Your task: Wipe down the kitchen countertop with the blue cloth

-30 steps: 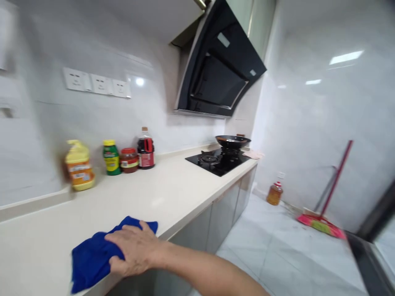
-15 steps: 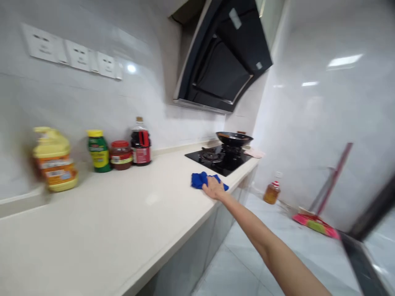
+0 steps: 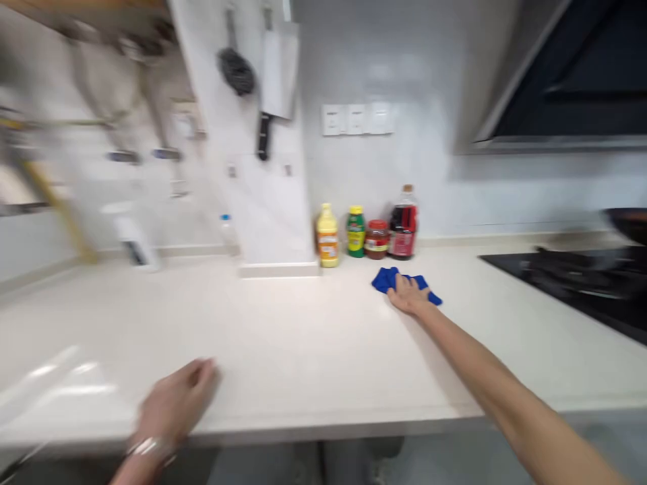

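Note:
My right hand (image 3: 407,294) presses a crumpled blue cloth (image 3: 385,279) onto the cream countertop (image 3: 283,343), its fingers spread over and gripping the cloth. Just behind it stand a yellow bottle (image 3: 328,239), a green bottle with a yellow cap (image 3: 356,232), a red-lidded jar (image 3: 377,240) and a dark sauce bottle (image 3: 403,225). At the lower left, my left hand (image 3: 174,403) hovers by the counter's front edge, blurred by motion. Its fingers are curled in and no object shows in them.
A black gas stove (image 3: 581,279) with part of a wok (image 3: 629,222) lies at the right, under a range hood (image 3: 581,94). A cleaver (image 3: 278,74) and a scouring ball (image 3: 236,71) hang on the wall. Farther left are a white container (image 3: 132,236) and faucets (image 3: 166,153).
The view has swung left. My right hand and the cloth have moved from beside the stove to in front of the bottles. My left hand has come into view.

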`<state>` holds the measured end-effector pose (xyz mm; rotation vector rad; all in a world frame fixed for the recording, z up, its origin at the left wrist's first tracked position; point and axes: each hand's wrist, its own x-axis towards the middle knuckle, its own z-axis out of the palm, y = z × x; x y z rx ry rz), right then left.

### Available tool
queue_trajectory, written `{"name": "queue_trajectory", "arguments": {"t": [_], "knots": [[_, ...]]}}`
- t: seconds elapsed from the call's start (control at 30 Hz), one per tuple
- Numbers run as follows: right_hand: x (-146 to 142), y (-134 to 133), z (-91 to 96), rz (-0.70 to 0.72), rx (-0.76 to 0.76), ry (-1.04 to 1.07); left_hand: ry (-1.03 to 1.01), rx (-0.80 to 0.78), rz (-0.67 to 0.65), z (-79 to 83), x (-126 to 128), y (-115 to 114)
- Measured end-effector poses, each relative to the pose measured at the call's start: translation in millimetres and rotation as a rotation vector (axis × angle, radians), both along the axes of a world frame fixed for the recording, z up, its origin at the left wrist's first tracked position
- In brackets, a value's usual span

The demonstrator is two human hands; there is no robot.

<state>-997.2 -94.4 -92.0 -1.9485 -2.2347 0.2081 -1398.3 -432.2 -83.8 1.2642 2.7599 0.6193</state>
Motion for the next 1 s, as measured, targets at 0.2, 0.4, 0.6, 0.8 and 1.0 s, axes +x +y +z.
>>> {"name": "queue_trajectory", "arguments": {"t": [0.2, 0.4, 0.6, 0.8, 1.0], "knots": [[-101, -87, -23.4, 0.377, 0.062, 0.001, 0.066, 0.007, 0.039, 6.3, 24, -8], [-111, -203, -26.7, 0.711, 0.127, 0.027, 0.044, 0.026, 0.063, 3.6, 26, -20], [-19, -217, -29.2, 0.846, 0.117, 0.097, 0.037, -0.003, -0.042, 9.3, 19, -27], [139, -139, -47.8, 0.461, 0.048, 0.017, 0.041, -0.065, -0.024, 25.8, -30, -39], [196, -74, -54.6, 0.011, 0.1, -0.072, -0.018, -0.012, 0.121, 19.2, -55, -42]]}}
